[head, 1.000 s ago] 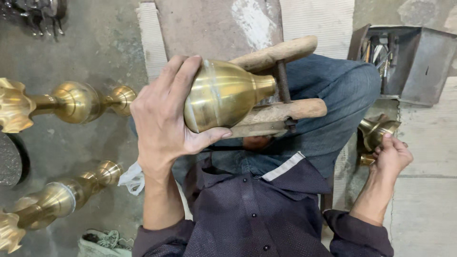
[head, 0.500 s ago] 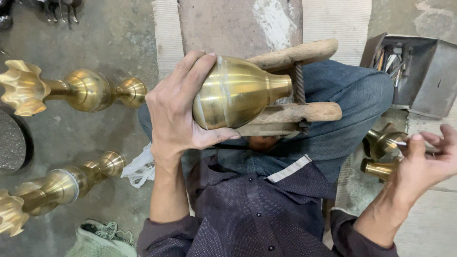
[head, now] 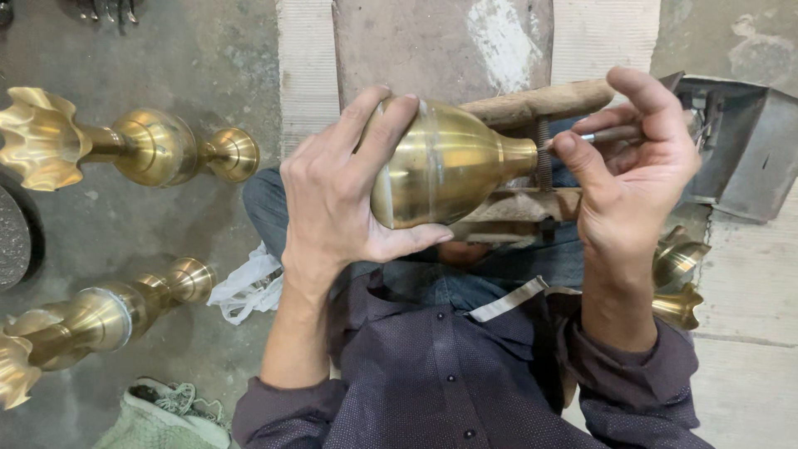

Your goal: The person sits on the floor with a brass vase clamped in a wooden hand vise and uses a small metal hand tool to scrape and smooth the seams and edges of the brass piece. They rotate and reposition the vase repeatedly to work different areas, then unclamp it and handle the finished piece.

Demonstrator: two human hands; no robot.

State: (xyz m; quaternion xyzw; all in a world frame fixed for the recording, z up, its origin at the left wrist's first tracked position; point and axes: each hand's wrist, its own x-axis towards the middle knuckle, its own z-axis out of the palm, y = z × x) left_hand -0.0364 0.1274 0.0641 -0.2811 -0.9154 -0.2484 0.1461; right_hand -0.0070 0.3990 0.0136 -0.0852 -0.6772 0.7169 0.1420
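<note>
My left hand (head: pixel 341 195) wraps over a brass vase body (head: pixel 449 162) lying on its side, its narrow neck pointing right. The vase rests in a wooden clamp (head: pixel 532 104) made of two wooden bars joined by a threaded bolt, held over my lap. My right hand (head: pixel 636 158) holds a thin metal tool (head: pixel 603 135) between thumb and fingers, its tip pointing at the vase's neck opening.
Two finished brass vases with fluted rims lie on the grey floor at the left (head: pixel 125 145) (head: pixel 91 320). More brass pieces (head: pixel 677 278) sit behind my right wrist. A grey metal box (head: pixel 748 145) stands at the right. White plastic (head: pixel 245 287) and green cloth (head: pixel 162 416) lie nearby.
My right hand rose from the brass pieces on the floor at the right to the vase's neck, now holding a thin tool. My left hand kept its hold on the vase.
</note>
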